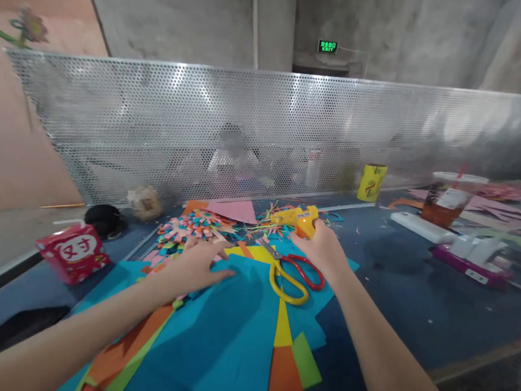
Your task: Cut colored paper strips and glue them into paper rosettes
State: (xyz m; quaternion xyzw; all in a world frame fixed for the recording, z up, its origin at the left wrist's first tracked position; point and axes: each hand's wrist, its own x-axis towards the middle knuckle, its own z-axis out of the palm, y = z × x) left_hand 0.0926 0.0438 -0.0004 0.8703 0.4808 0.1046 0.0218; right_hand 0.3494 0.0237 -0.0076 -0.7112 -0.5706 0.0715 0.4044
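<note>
- In the head view, we are gripping the yellow glue gun [303,222] with our right hand [323,246], above the bench [397,307]; if its nozzle is hot, dipping could be scorching nearby scraps.
- We are holding our left hand [199,264] wide beside the fringed paper [192,226]; a sweep could be scattering strips.
- Scissors [279,257] are lying between our hands; a careless wrist could be snagging them.
</note>
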